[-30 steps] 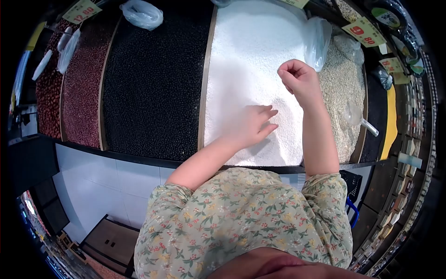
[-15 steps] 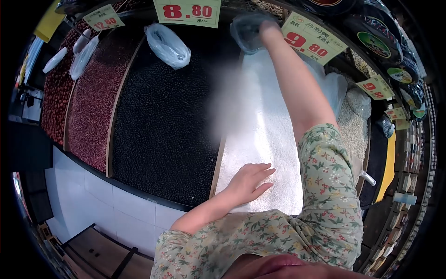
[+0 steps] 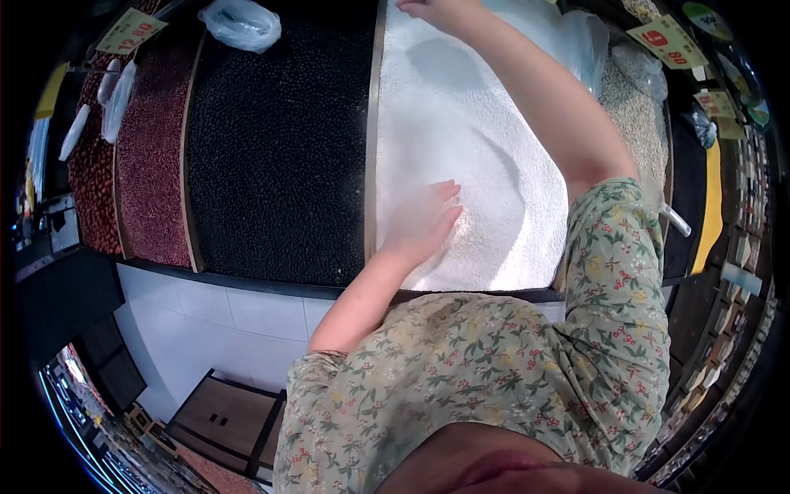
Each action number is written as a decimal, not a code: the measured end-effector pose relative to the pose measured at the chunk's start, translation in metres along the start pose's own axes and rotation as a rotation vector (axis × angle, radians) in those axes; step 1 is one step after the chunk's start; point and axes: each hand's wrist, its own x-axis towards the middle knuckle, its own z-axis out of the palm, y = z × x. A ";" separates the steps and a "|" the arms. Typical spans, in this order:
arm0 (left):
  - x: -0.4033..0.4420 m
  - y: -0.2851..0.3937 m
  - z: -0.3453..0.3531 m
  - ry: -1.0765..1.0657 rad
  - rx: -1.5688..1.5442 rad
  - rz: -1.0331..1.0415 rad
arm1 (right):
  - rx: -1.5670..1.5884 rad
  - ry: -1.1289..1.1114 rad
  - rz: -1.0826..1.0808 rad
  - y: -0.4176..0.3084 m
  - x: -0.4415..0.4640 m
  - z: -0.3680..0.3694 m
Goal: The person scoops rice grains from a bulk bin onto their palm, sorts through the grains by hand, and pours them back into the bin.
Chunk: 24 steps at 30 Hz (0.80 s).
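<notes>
My left hand (image 3: 426,221) is stretched out low over a bin of small white grains (image 3: 494,222), fingers extended, with nothing visible in it. A hazy smear partly blurs it; whether it touches the grains I cannot tell. Past the far part of the same bin, my right hand (image 3: 436,10) is cut by the top edge of the view. Its visible fingers look curled together, and what they hold, if anything, is out of sight. A rounded shadow falls on the grains below it.
To the left are bins of black beans (image 3: 271,181), small red beans (image 3: 150,165) and larger red-brown pieces (image 3: 92,198), split by wooden dividers (image 3: 191,156). A plastic bag (image 3: 240,25) lies on the black beans. On the right are pale grains (image 3: 634,123) and a scoop handle (image 3: 676,220).
The view has tilted down, so the bins sit higher in it. My right hand and the plastic bag by it have shifted to the top edge, the bag out of view. My left hand stays outstretched.
</notes>
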 end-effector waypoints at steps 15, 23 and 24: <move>0.104 -0.027 0.019 0.184 0.546 -0.097 | 0.625 0.393 0.827 -0.052 -0.397 -0.070; 0.116 0.032 0.054 -0.024 0.402 -0.301 | 0.806 0.452 0.900 -0.084 -0.460 -0.032; 0.119 0.037 0.050 -0.017 0.056 -0.493 | 0.798 0.446 0.895 -0.088 -0.460 -0.033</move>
